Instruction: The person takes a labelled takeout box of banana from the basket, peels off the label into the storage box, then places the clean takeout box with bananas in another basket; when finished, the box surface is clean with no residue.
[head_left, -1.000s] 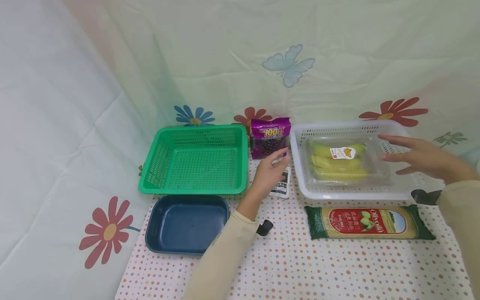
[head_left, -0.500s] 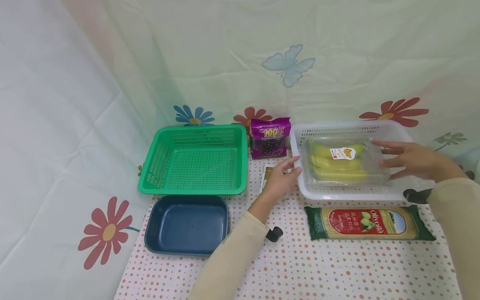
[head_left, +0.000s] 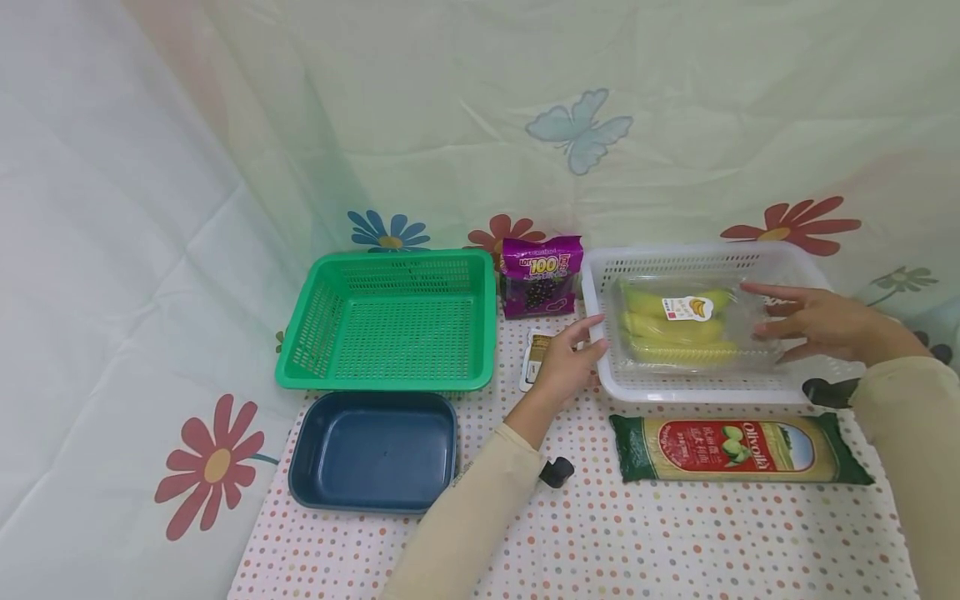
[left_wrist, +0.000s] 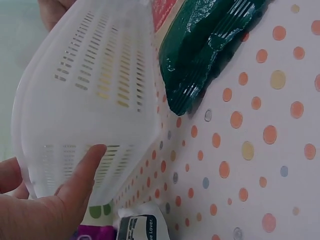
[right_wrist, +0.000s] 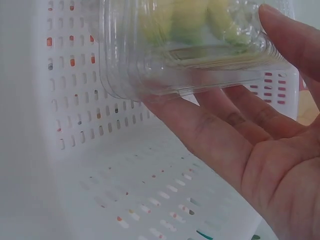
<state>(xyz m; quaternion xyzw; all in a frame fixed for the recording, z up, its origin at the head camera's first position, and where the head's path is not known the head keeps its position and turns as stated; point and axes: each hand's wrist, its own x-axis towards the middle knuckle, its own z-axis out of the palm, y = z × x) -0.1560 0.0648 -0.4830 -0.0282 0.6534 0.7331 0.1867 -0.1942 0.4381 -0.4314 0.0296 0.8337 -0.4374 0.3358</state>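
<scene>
A clear plastic box of bananas (head_left: 675, 333) with a white label lies in the white basket (head_left: 693, 393). My right hand (head_left: 832, 325) holds the box at its right end, thumb on one side and fingers on the other, as the right wrist view shows. The box (right_wrist: 190, 50) appears slightly tilted there. My left hand (head_left: 566, 362) touches the left rim of the basket with extended index finger and thumb. In the left wrist view, the thumb (left_wrist: 82, 180) lies in front of the basket wall. A small white-and-brown packet (head_left: 536, 354) is partly hidden behind the left hand.
Left of the hands stand a green basket (head_left: 486, 367) and a dark blue tray (head_left: 375, 507). Between the baskets stands a purple snack bag (head_left: 542, 275). A pack of spaghetti (head_left: 738, 447) lies in front of the white basket. A patterned curtain (head_left: 450, 125) hangs behind.
My left hand has moved right, from over the packet to the white basket's rim. My right hand has come left onto the end of the banana box, which has hardly moved.
</scene>
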